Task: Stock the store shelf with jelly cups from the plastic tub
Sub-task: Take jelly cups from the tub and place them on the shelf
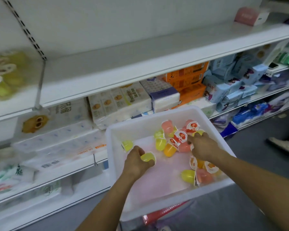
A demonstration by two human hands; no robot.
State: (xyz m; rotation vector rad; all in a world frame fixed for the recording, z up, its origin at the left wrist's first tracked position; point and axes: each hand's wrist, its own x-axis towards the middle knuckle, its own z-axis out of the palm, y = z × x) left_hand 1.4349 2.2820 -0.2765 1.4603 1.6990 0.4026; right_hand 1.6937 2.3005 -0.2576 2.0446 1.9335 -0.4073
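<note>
A small yellow plastic jelly cup (148, 157) is being gripped by the curled fingers of the left hand (138, 161), low inside the big white plastic tub (157, 114). The right hand (203, 147) is being pushed into a heap of pink, yellow and orange jelly cups (177, 139) at the far side of the tub, but what its fingers are gripping cannot be told. The long white metal store shelf (123, 67) is being left bare above, and soft packs of white tissue paper (118, 100) are being kept on the shelf below.
</note>
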